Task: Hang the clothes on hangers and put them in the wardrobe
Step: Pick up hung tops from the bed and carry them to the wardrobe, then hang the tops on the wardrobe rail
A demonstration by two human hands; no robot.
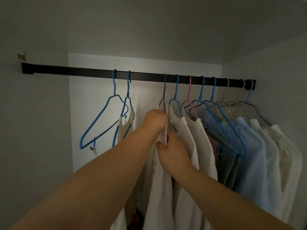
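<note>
**Both hands on a white garment at the wardrobe rail**

A white garment hangs from a purple hanger, whose hook sits over the black rail near the rail's middle. The left hand is up at the shoulder of the garment, just below the neck of the hanger, its fingers curled in on the cloth; its fingertips are hidden behind the hand. The right hand is lower and nearer, with thumb and fingers pinching the front edge of the same garment.

Just to the right, touching it, hangs another white top on a blue hanger, then a cream top on a pink hanger. Further right come light blue clothes on blue hangers, and pale white pieces at the far right end, packed close together.

To the left, apart from the white garment, a cream strappy top hangs from a blue hanger, and beside that an empty blue hanger hangs tilted. Behind everything is the grey wardrobe wall with a paler panel.
</note>
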